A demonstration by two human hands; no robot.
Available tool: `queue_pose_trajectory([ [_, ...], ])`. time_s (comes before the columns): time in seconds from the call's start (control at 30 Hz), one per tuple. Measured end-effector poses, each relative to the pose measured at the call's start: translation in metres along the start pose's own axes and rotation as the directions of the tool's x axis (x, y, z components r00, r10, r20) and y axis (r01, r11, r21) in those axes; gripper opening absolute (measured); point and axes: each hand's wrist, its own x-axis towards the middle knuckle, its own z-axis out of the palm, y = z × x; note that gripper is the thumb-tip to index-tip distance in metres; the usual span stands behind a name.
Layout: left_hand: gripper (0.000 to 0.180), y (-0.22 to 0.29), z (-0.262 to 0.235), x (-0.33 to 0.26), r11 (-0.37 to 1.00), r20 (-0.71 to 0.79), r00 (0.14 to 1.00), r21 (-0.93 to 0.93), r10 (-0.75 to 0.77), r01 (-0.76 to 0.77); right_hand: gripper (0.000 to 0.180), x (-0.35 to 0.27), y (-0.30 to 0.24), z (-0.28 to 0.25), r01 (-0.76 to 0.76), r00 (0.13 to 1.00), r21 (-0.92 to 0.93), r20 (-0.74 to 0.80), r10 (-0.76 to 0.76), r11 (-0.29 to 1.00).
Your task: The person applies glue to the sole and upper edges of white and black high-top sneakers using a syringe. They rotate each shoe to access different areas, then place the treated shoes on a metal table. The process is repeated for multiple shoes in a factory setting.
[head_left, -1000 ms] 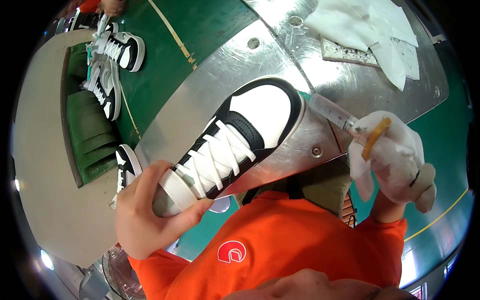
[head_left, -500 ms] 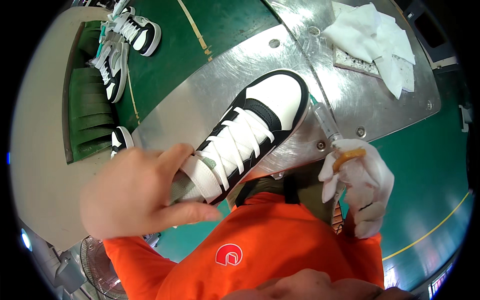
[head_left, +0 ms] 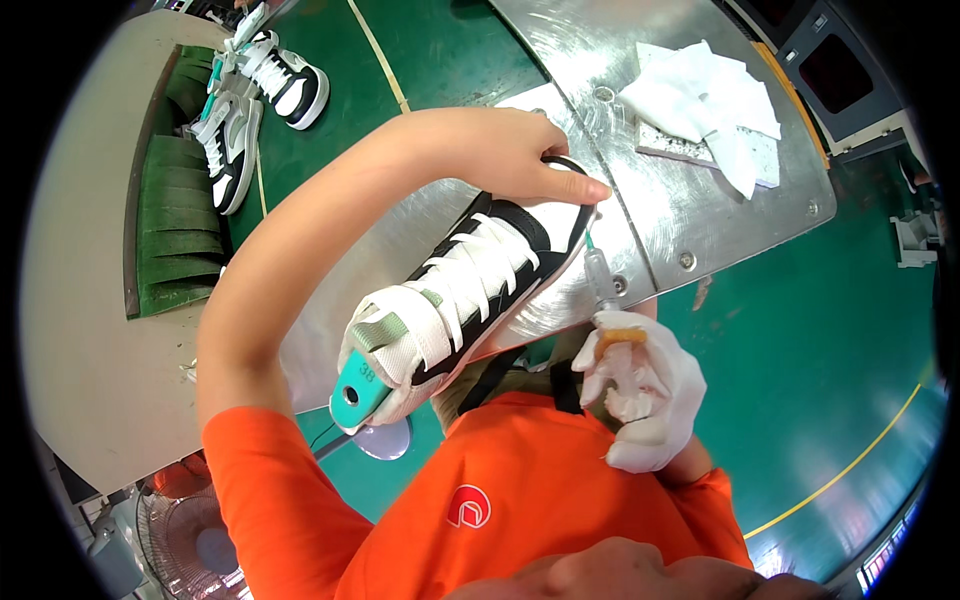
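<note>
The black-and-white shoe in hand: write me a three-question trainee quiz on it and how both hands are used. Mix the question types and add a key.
1. Multiple choice: what colour is the insert sticking out of the shoe's opening?
A red
B teal
C yellow

2. True or false: the bare left hand has its grip on the toe end.

3. Fill in: the gloved right hand holds a clear ______ whose green tip points toward the shoe.

Key: 1. B. 2. True. 3. Syringe.
</note>
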Motion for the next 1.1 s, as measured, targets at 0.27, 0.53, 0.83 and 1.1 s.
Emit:
queue_pose_trajectory([
  [0.27, 0.063, -0.015, 0.019, -0.018, 0.938, -0.318, 0.948, -0.336, -0.031, -0.082, 0.096, -0.013, 0.002, 0.015, 0.039, 0.997, -0.030, 0.067, -0.037, 0.999],
  [0.53, 0.039, -0.030, 0.015, -0.158, 0.599, -0.927, 0.357, -0.351, -0.114, -0.720, 0.096, 0.065, -0.066, 0.040, 0.162, 0.860, 0.097, 0.474, -0.189, 0.982],
  [0.83, 0.038, -0.128, 0.104, -0.154, 0.383, -0.764, 0.045, -0.373, -0.644, -0.845, 0.091, 0.166, -0.038, 0.072, -0.202, 0.813, -0.049, 0.548, 0.195, 0.978],
  [1.1, 0.038, -0.148, 0.131, -0.142, 0.263, -0.627, 0.089, -0.447, -0.774, -0.855, 0.080, 0.174, -0.014, 0.077, -0.274, 0.765, -0.008, 0.604, 0.223, 0.962],
])
